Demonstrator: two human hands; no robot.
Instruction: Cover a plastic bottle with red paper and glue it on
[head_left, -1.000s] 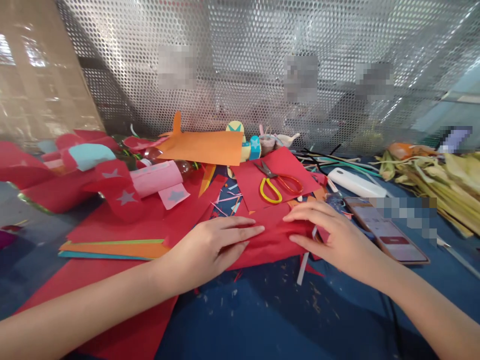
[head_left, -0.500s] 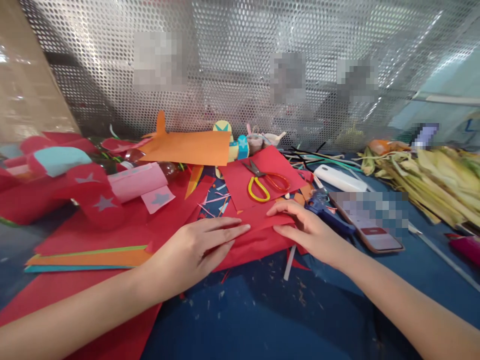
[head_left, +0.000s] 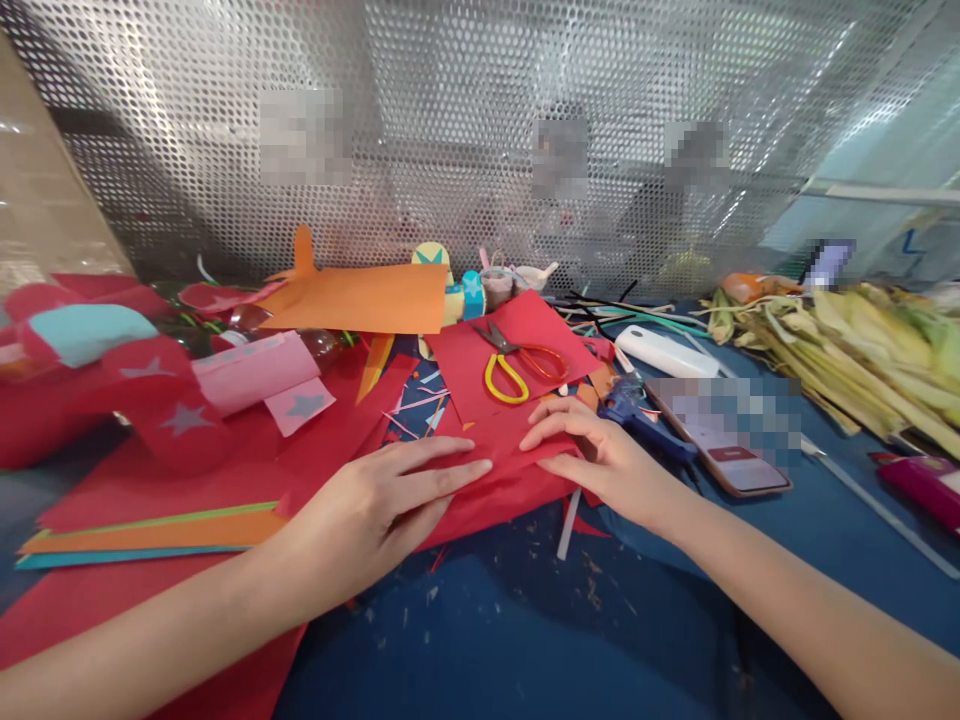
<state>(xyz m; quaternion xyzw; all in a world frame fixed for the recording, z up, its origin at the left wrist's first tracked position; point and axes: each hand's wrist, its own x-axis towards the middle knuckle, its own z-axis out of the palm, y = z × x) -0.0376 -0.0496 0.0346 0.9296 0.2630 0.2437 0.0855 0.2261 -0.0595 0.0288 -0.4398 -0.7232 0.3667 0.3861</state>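
A folded sheet of red paper point(head_left: 495, 492) lies crumpled across the middle of the blue table, under both hands. My left hand point(head_left: 382, 500) rests flat on its left side, fingers stretched out. At its right end, my right hand point(head_left: 600, 455) has bent fingers over the paper and the thumb at the near fold, pinching it. Just beyond sits another red sheet point(head_left: 469, 365), and scissors point(head_left: 507, 378) with one yellow and one red handle lie on top of it. The underside of the folded paper is hidden.
A blue glue gun point(head_left: 649, 425), a phone point(head_left: 720, 440) and a white device point(head_left: 666, 352) lie to the right, before dried corn husks point(head_left: 825, 350). Stacked coloured paper point(head_left: 150, 530) and star-marked red pieces point(head_left: 169, 405) fill the left. Perforated metal point(head_left: 450, 130) rises behind.
The view has shifted slightly, so everything sits a little further left. Both hands stay on the folded red paper, with the right fingers bent a bit more over it.
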